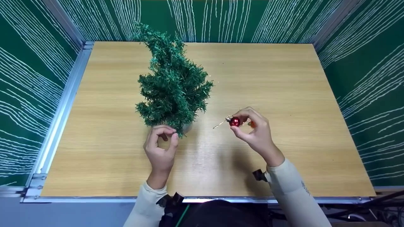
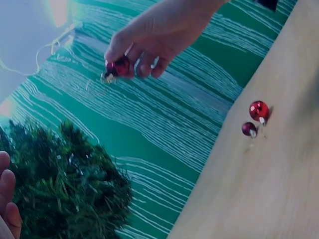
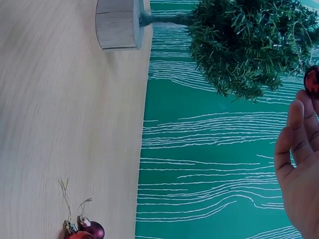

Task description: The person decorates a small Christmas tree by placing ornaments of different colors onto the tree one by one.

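A green artificial Christmas tree (image 1: pixel 173 85) stands left of the middle of the table, its bent top leaning left. My left hand (image 1: pixel 161 148) is at its lowest front branches, thumb and forefinger pinching a branch tip (image 1: pixel 180 127). Between the thumb and fingers of my right hand (image 1: pixel 257 134) is a shiny red Christmas bauble (image 1: pixel 234 121), held above the table to the right of the tree. A gold hanging string (image 1: pixel 219 124) sticks out from its cap toward the tree. In the right wrist view, the bauble (image 3: pixel 312 82) is cut by the frame edge.
Beneath my right hand, a red bauble (image 2: pixel 258 110) and a smaller dark purple bauble (image 2: pixel 249 129) lie on the wooden table (image 1: pixel 300 94). The tree's pale block base (image 3: pixel 117 25) shows in the right wrist view. Green patterned panels (image 1: pixel 372 82) enclose the back and sides.
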The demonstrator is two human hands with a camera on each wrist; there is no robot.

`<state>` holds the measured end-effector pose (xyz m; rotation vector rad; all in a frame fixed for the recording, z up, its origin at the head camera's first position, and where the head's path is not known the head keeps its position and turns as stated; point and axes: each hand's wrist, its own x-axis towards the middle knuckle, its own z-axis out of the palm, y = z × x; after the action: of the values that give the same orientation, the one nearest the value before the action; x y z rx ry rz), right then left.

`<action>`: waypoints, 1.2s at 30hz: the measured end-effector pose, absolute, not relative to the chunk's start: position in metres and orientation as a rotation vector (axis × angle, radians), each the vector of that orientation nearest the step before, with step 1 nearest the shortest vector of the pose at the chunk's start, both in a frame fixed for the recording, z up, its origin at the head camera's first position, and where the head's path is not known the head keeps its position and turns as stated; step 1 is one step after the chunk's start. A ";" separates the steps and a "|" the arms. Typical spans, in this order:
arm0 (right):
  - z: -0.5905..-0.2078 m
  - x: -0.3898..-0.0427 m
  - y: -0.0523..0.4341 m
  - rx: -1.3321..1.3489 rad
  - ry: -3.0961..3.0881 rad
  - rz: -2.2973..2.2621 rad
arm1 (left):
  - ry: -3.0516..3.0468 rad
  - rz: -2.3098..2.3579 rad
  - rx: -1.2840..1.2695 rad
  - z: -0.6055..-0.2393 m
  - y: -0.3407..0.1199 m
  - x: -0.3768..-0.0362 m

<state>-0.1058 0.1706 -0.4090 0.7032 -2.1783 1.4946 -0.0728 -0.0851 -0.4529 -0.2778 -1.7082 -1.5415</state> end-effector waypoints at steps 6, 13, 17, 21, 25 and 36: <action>-0.408 -0.106 0.167 0.744 -2.150 1.518 | -1.700 -1.551 -0.341 -0.446 -0.075 -0.068; -0.408 -0.106 0.164 0.772 -2.154 1.485 | -1.792 -1.580 -0.404 -0.444 -0.058 -0.067; -0.407 -0.105 0.163 0.778 -2.145 1.474 | -1.873 -1.633 -0.408 -0.443 -0.049 -0.067; -0.405 -0.105 0.160 0.784 -2.137 1.475 | -1.957 -1.658 -0.373 -0.444 -0.042 -0.067; -0.407 -0.105 0.160 0.783 -2.136 1.476 | -2.011 -1.678 -0.345 -0.443 -0.037 -0.067; -0.437 -0.115 0.169 0.803 -2.136 1.491 | -2.093 -1.723 -0.362 -0.445 -0.031 -0.071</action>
<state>-0.1155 0.1693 -0.4365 0.8029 -2.1362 1.4908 -0.0708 -0.0310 -0.4453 -0.3619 -2.0930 -1.7225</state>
